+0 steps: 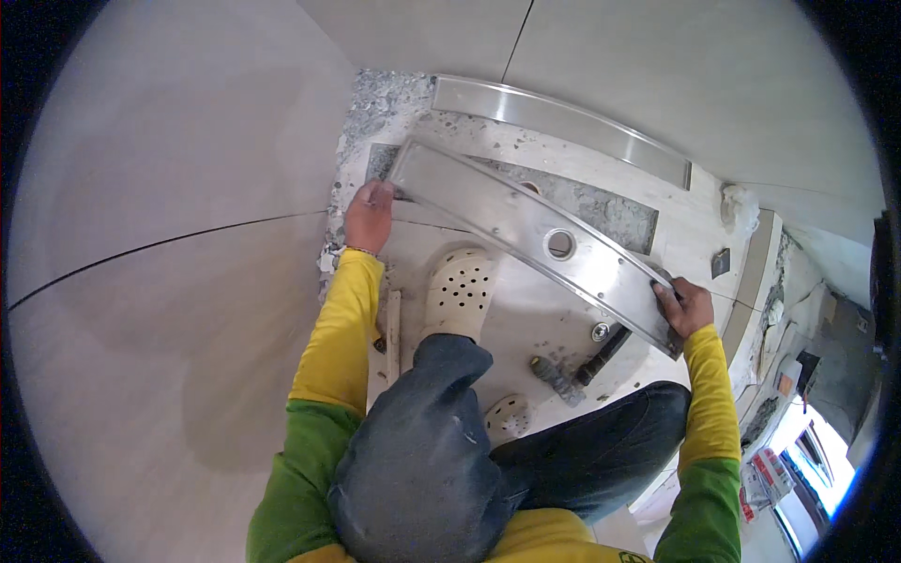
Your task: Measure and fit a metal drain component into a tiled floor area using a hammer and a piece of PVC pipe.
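Note:
A long stainless steel drain channel (488, 211) with a round hole right of its middle slants in front of me, its left end farther away than its right. My left hand (369, 218) grips its left end, fingers partly hidden behind the edge. The right end is in my right hand (687, 308), which is closed round the rim. Behind and partly under the channel is a rough rectangular recess (610, 214) cut in the floor, with a pipe opening (531, 188) partly covered by the channel.
A second long steel piece (563, 110) lies along the far wall. A dusty hammer (603, 357), a small round metal fitting (600, 332) and scattered debris lie near my right knee. A wooden strip (393, 333) is beside my shoe (457, 293). Crumpled plastic (740, 208) sits at the right.

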